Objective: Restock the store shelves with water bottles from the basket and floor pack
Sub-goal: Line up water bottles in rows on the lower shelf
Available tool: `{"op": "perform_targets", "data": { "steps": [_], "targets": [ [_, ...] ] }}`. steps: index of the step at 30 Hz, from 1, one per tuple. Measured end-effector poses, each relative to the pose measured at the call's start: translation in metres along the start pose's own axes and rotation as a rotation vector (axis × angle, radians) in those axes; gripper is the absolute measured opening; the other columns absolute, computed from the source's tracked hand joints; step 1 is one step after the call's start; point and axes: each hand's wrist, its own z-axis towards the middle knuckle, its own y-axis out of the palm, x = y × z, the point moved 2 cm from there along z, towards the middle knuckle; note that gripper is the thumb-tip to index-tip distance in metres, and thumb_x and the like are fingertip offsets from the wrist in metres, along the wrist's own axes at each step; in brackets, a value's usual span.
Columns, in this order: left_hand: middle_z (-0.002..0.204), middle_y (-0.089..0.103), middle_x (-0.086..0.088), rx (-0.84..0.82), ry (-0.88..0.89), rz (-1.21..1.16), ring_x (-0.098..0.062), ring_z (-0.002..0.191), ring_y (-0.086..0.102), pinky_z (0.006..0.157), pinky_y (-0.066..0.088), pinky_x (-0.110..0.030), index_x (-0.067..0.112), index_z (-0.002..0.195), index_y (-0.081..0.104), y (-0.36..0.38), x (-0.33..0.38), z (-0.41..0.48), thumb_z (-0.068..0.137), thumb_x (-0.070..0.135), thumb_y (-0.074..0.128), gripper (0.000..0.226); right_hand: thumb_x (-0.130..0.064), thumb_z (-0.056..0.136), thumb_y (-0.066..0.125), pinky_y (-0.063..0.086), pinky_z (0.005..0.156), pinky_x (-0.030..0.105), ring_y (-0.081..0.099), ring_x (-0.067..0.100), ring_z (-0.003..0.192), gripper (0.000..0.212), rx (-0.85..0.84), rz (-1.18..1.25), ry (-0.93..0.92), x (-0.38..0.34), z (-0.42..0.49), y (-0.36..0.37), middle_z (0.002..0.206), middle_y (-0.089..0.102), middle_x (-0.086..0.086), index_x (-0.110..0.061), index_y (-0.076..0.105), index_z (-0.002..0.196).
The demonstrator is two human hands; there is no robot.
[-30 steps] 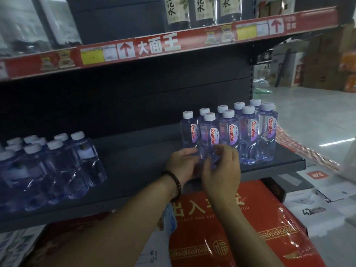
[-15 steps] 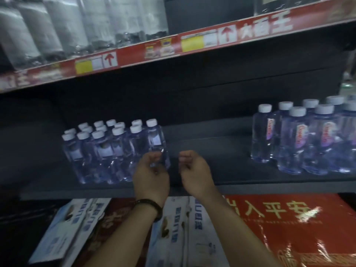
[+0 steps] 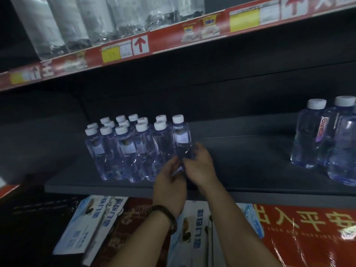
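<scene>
Spanning the view from side to side, a dark grey shelf (image 3: pixel 240 160) carries the water. Above this shelf runs a red price strip (image 3: pixel 169 41) with yellow tags and arrows, and clear tall bottles (image 3: pixel 63 26) stand on the level over it, blurred. Below the shelf, towards its right end, lies a red pack (image 3: pixel 308 239) printed with large gold characters under shiny wrap. Below the shelf's left and middle lie white and blue boxes (image 3: pixel 90 224).

On the shelf's left half stands a tight block of small water bottles (image 3: pixel 123 149) with white caps, set close to the front edge. At the shelf's far right stand bigger bottles (image 3: pixel 308 135) with white caps, one showing a red label; a wide bare stretch of shelf lies between the two groups.

Both forearms reach up over the shelf's front edge to the right side of the block. The right hand (image 3: pixel 202 168) has its fingers (image 3: pixel 197 151) curled round the lower body of the end bottle (image 3: pixel 182 137), which stands upright on the shelf touching the block. The left hand (image 3: pixel 169 184) meets it from the other side, fingertips (image 3: pixel 173 164) bent in and pinching the same bottle near its base. A dark beaded bracelet (image 3: pixel 167 216) circles the left wrist, just below the shelf's edge.
</scene>
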Motion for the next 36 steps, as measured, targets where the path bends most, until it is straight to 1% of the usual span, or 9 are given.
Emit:
{"op": "perform_targets", "data": {
  "steps": [2, 6, 10, 14, 18, 21, 26, 31, 36],
  "targets": [
    [0.140, 0.065, 0.007, -0.011, -0.033, -0.094, -0.012, 0.129, 0.063, 0.115, 0.049, -0.044, 0.021, 0.148, 0.055, 0.004, -0.001, 0.003, 0.102, -0.002, 0.057, 0.051, -0.014, 0.080, 0.065, 0.065, 0.086, 0.046, 0.075, 0.017, 0.096, 0.035, 0.005, -0.043, -0.012, 0.002, 0.002, -0.004, 0.107, 0.074, 0.000, -0.034, 0.068, 0.109],
    [0.136, 0.065, 0.011, -0.013, -0.068, -0.126, -0.010, 0.129, 0.062, 0.114, 0.050, -0.040, 0.033, 0.134, 0.060, 0.009, 0.000, 0.005, 0.099, -0.006, 0.058, 0.052, -0.043, 0.073, 0.068, 0.062, 0.094, 0.043, 0.071, 0.015, 0.108, 0.051, -0.024, -0.167, -0.097, 0.017, 0.007, -0.016, 0.121, 0.067, 0.001, -0.045, 0.065, 0.123],
    [0.134, 0.066, 0.002, -0.104, -0.104, -0.179, -0.009, 0.122, 0.063, 0.099, 0.053, -0.023, 0.016, 0.151, 0.049, 0.012, 0.009, -0.001, 0.102, -0.012, 0.051, 0.056, -0.016, 0.086, 0.083, 0.058, 0.091, 0.026, 0.070, 0.003, 0.105, 0.051, -0.008, -0.152, -0.147, 0.003, -0.017, -0.040, 0.116, 0.072, -0.010, -0.031, 0.060, 0.128],
    [0.126, 0.071, 0.002, -0.197, -0.103, -0.059, -0.014, 0.121, 0.066, 0.112, 0.050, -0.034, 0.026, 0.145, 0.056, 0.021, 0.014, -0.010, 0.102, -0.007, 0.051, 0.055, -0.020, 0.081, 0.092, 0.059, 0.084, 0.023, 0.072, 0.003, 0.099, 0.054, -0.018, -0.205, -0.157, 0.005, -0.024, -0.066, 0.108, 0.076, -0.010, -0.028, 0.062, 0.125],
    [0.124, 0.066, -0.011, -0.282, -0.127, -0.060, -0.027, 0.117, 0.069, 0.099, 0.060, -0.037, 0.025, 0.138, 0.062, 0.036, 0.021, -0.018, 0.096, -0.009, 0.062, 0.054, -0.011, 0.091, 0.079, 0.051, 0.081, 0.013, 0.069, -0.002, 0.097, 0.044, -0.037, -0.314, -0.190, 0.000, -0.034, -0.097, 0.107, 0.075, -0.011, -0.027, 0.061, 0.128],
    [0.134, 0.061, -0.005, -0.336, -0.124, -0.076, -0.026, 0.119, 0.068, 0.092, 0.062, -0.033, 0.026, 0.137, 0.063, 0.055, 0.026, -0.027, 0.098, -0.004, 0.062, 0.050, -0.006, 0.094, 0.074, 0.047, 0.076, 0.005, 0.066, -0.010, 0.093, 0.047, 0.008, -0.332, -0.198, 0.000, -0.040, -0.120, 0.107, 0.073, -0.012, -0.025, 0.059, 0.134],
    [0.131, 0.064, 0.003, -0.389, -0.065, -0.026, -0.018, 0.117, 0.067, 0.095, 0.060, -0.034, 0.036, 0.132, 0.058, 0.080, 0.032, -0.035, 0.099, 0.000, 0.062, 0.049, -0.012, 0.087, 0.083, 0.052, 0.077, 0.010, 0.069, -0.005, 0.093, 0.044, 0.151, -0.319, -0.222, 0.003, -0.047, -0.153, 0.103, 0.075, -0.011, -0.023, 0.067, 0.126],
    [0.128, 0.073, 0.001, -0.378, -0.040, -0.052, -0.016, 0.117, 0.071, 0.098, 0.057, -0.036, 0.034, 0.125, 0.064, 0.103, 0.037, -0.038, 0.109, 0.027, 0.051, 0.022, -0.019, 0.090, 0.074, 0.060, 0.094, 0.035, 0.072, 0.004, 0.105, 0.038, 0.151, -0.312, -0.255, 0.002, -0.061, -0.177, 0.112, 0.076, -0.011, -0.034, 0.068, 0.124],
    [0.124, 0.072, 0.000, -0.369, 0.048, 0.045, -0.013, 0.113, 0.070, 0.105, 0.054, -0.044, 0.044, 0.128, 0.064, 0.129, 0.035, -0.037, 0.089, 0.049, 0.056, 0.040, 0.001, 0.097, 0.067, 0.057, 0.089, 0.018, 0.068, -0.005, 0.106, 0.043, 0.207, -0.350, -0.299, 0.008, -0.075, -0.196, 0.115, 0.072, -0.015, -0.036, 0.060, 0.118]
  ]
}}
